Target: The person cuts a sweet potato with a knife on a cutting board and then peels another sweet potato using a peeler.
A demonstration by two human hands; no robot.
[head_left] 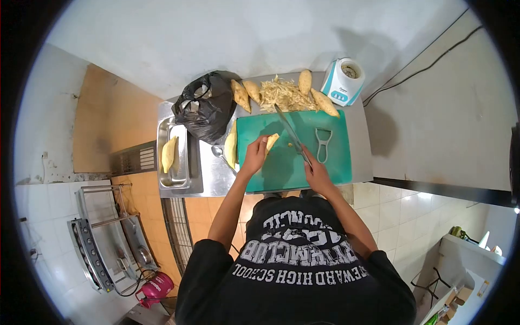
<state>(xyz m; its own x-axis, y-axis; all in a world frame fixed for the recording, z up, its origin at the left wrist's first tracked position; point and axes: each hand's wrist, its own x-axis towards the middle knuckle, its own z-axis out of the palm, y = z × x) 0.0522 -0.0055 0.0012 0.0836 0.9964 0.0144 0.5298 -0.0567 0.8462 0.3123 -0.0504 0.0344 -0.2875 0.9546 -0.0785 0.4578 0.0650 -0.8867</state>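
Note:
My left hand (pixel 255 154) is closed round a pale peeled root (pixel 272 142) over the green cutting board (pixel 338 173). In my right hand (pixel 316 171) is the handle of a long knife (pixel 288 128), its blade slanting up and left, apart from the root. To the right of the knife a Y-shaped peeler (pixel 323 145) lies on the board. Another peeled root (pixel 231 145) rests along the board's left edge, with a spoon (pixel 219 153) beside it. Small pale bits lie near the blade.
Behind the board are a heap of peelings (pixel 281 95), several unpeeled roots (pixel 325 102) and a white-and-blue appliance base (pixel 343 81). A black plastic bag (pixel 205 111) stands at the back left. Farther left, a metal tray (pixel 183 181) holds a peeled root (pixel 169 154).

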